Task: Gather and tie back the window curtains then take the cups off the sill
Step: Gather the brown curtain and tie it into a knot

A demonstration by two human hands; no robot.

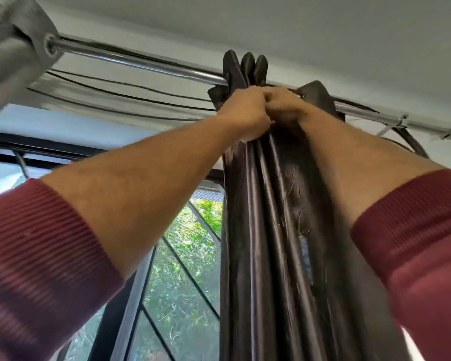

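A dark brown satin curtain (266,230) hangs bunched in tight folds from a chrome rod (141,62) near the ceiling. Both arms reach up to its top. My left hand (242,108) and my right hand (284,106) are pressed together just under the rod, fingers closed on the gathered top folds of the dark curtain. A grey curtain (13,48) is bunched on the rod at the upper left. No cups and no sill are in view.
Behind the arms is a black-framed window (182,269) with diagonal bars and green foliage outside. Several thin black cables (128,95) run along the wall under the rod. A white tie (393,125) wraps the rod's right end.
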